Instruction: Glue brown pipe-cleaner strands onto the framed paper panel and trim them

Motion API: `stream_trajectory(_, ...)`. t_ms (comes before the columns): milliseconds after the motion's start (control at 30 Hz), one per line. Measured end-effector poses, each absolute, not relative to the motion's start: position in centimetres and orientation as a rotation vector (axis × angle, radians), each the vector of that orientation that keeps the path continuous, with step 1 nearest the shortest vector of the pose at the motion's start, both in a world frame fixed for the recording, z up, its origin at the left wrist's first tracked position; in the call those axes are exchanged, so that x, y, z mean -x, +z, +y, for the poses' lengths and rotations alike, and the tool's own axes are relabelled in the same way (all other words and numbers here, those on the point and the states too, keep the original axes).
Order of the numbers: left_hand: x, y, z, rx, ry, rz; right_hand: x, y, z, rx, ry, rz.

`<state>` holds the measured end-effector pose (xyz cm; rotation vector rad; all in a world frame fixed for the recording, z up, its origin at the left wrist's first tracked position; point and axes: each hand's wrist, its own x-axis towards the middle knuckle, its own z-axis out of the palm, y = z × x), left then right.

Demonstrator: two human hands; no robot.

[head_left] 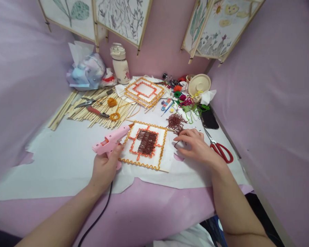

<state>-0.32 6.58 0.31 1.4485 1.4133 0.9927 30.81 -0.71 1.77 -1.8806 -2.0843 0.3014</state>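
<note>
Your left hand (104, 171) and right hand (193, 147) are bare, as are your forearms (235, 202), tapering to slim wrists (94, 190); whether the pale cloth (186, 237) at the near edge is clothing cannot be told.

Wrapping the left hand (104, 168) around the handle of the pink glue gun (112, 141) in a closed grip, with the thumb side uppermost and most fingers hidden. Bending the left wrist only slightly. Slanting the bare left forearm (64, 216) up to the glue gun from below and left of it. Holding the right hand (194, 145) well apart, to the right of the glue gun, with its back up and fingers pointing toward it, gently bent. Hard to tell whether the right fingertips pinch. Angling the bare right forearm (234, 202) down, far right of the glue gun, with a crease at the elbow.
</note>
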Motion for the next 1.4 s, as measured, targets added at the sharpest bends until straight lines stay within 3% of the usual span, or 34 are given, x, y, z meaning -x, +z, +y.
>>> stream_trajectory(1033,0.4,1.4,6.3,-1.463,1.048,1.407,-29.3,-0.2,0.2,1.872,-0.108,-2.112)
stream_trajectory(1200,1.9,1.9,6.8,-1.659,0.847,1.412,-28.6,-0.1,0.4,1.680,0.045,-2.074)
stream_trajectory(1400,2.7,3.1,6.8,-2.068,0.582,1.273,-24.6,0.0,0.0,1.087,0.480,-2.104)
